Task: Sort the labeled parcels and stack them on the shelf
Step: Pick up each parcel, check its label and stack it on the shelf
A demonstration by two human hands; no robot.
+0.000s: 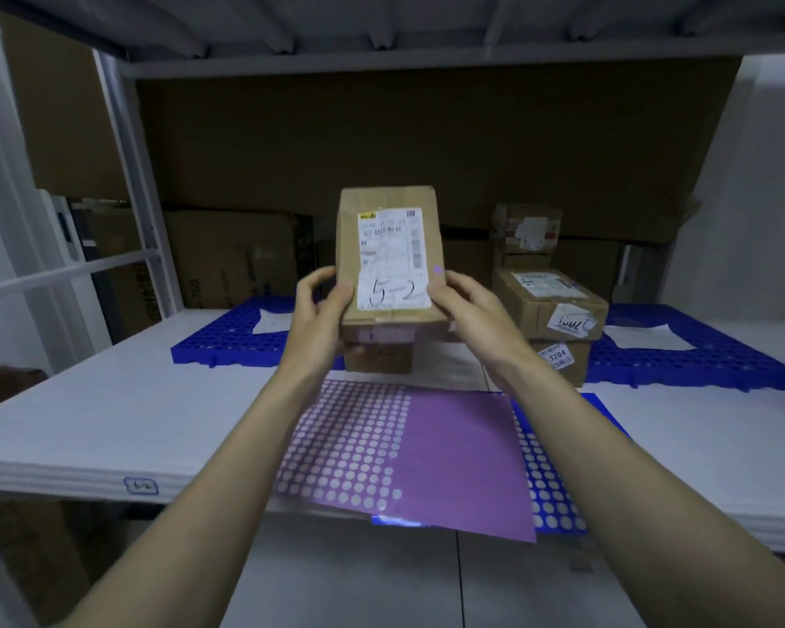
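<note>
The left hand [320, 310] and right hand [465, 305] each curl fingers around the lower side edges of a small cardboard parcel [390, 260], held upright above the white shelf [109, 401]. It looks light and stiff, so gripping the opposite edges should suit; stacked boxes [549, 301] stand to its right.

White shelf [109, 401] bears blue mats [227, 342], parcels [558, 305].
</note>
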